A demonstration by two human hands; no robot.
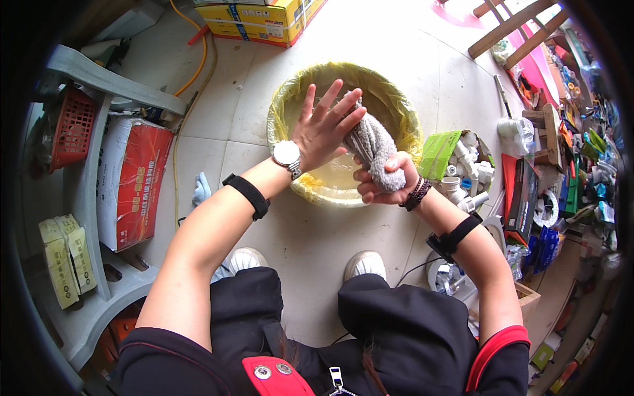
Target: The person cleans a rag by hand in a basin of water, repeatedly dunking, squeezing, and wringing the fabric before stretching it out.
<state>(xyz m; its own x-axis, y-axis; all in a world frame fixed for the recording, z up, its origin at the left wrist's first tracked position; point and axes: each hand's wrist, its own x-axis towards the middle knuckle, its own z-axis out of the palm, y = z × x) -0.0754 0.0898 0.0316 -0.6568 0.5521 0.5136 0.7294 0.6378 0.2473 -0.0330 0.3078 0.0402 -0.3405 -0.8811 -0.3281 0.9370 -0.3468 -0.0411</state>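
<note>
My right hand point(391, 178) grips one end of a twisted grey terry cloth point(374, 143) over a round bin. The cloth's far end reaches up behind the fingers of my left hand point(324, 126), which are spread apart. Whether the left palm touches the cloth is hidden. Below both hands is the bin point(292, 86), lined with a yellow plastic bag. Cloudy liquid point(342, 171) appears to lie inside it. A round-faced watch point(286, 152) sits on my left wrist, and dark beads point(416, 194) circle my right one.
Left stands a grey plastic shelf point(101, 198) holding a red-and-white box point(133, 183) and a red basket point(74, 128). White pipe fittings point(465, 168) fill an opened green box at right. A yellow carton point(252, 22) stands beyond the bin. A hose point(178, 163) crosses the tiled floor.
</note>
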